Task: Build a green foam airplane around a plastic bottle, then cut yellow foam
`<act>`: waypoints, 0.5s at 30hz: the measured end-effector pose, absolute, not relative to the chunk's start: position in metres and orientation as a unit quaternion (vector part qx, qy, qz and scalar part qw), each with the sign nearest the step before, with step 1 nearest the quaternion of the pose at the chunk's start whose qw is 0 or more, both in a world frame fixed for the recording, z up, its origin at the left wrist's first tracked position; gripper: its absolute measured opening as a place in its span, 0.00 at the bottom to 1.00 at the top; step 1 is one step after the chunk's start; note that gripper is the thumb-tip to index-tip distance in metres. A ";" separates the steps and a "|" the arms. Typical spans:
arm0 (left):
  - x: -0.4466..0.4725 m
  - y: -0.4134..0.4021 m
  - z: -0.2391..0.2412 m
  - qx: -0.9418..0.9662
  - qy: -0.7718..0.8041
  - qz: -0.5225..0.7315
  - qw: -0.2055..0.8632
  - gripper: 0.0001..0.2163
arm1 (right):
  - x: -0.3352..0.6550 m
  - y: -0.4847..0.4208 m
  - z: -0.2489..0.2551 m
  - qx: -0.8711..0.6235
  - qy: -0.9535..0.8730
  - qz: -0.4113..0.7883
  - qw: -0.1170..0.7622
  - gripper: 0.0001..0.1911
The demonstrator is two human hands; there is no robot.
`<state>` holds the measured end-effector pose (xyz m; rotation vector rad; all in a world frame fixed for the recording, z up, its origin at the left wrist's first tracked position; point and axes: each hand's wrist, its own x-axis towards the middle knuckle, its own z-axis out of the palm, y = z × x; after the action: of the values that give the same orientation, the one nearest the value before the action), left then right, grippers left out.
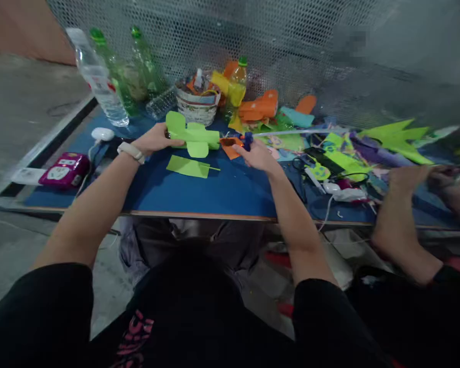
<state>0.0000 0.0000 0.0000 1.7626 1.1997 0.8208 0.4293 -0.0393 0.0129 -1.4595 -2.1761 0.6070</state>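
Note:
My left hand [156, 139] is closed on the rear end of a light green foam plane [193, 135] that rests on the blue table [214, 191]. A white watch sits on that wrist. My right hand [255, 153] is closed on a small blue and orange tool [246, 140], held at the plane's nose beside an orange foam piece [229, 146]. A loose green foam sheet [187, 166] lies flat on the table just in front of the plane.
Clear and green bottles [103, 84] stand at the back left by a small basket [198, 105] of scraps. A magenta power strip [63, 171] lies at the left edge. Foam scraps and cables [329, 163] cover the right side, where another person's hands [410, 179] work. Mesh wall behind.

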 end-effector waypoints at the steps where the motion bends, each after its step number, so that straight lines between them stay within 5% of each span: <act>1: 0.001 0.000 0.001 0.700 0.486 0.324 0.412 0.37 | 0.429 -0.039 0.013 -0.533 -0.787 0.218 0.221 0.45; 8: 0.006 -0.002 0.002 0.677 0.506 0.337 0.415 0.27 | 0.429 -0.035 0.012 -0.560 -0.769 0.218 0.216 0.43; 15: 0.004 0.001 -0.004 0.680 0.484 0.351 0.424 0.32 | 0.429 -0.037 0.016 -0.561 -0.770 0.218 0.213 0.43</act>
<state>0.0044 0.0005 -0.0038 1.7018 1.2121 0.8795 0.4293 -0.0368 0.0158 -1.5564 -2.1382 0.6057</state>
